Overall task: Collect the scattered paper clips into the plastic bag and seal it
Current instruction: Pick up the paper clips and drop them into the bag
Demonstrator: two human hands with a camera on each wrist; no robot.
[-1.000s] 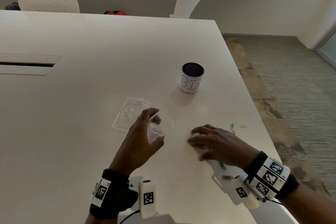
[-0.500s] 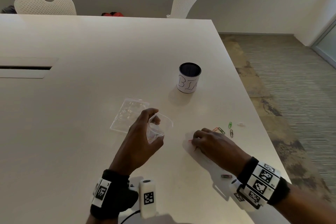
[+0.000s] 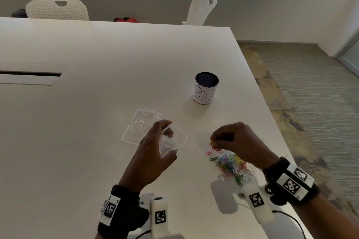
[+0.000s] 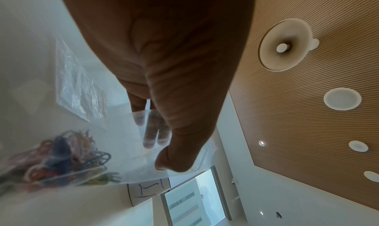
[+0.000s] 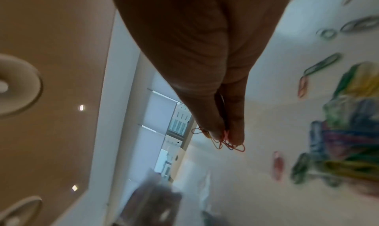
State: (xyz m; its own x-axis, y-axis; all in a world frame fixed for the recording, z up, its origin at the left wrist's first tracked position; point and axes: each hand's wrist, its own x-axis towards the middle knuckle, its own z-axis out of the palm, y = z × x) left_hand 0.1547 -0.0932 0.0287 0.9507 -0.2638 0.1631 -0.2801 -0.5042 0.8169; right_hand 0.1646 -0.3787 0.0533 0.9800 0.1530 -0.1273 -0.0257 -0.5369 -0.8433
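My left hand (image 3: 155, 147) holds a small clear plastic bag (image 3: 172, 139) open above the table, thumb outside the mouth and fingers (image 4: 149, 132) inside. Several coloured paper clips (image 4: 61, 161) lie in the bag's bottom. My right hand (image 3: 231, 139) is raised to the right of the bag and pinches a bunch of red and orange paper clips (image 3: 215, 147), which dangle from its fingertips (image 5: 227, 137). Under that hand a pile of coloured paper clips (image 3: 231, 167) lies on the white table (image 3: 97, 103); loose clips (image 5: 320, 64) lie around it.
A stack of spare clear bags (image 3: 141, 126) lies flat just left of my left hand. A dark cup with a white label (image 3: 206, 91) stands farther back. The table's right edge (image 3: 275, 122) is close to the clip pile. Two white chairs (image 3: 58, 8) stand beyond the far side.
My right hand swept clips across the table toward me, then rose from the surface with a pinched bunch. A heap of clips now shows beneath it. The left hand kept the bag still.
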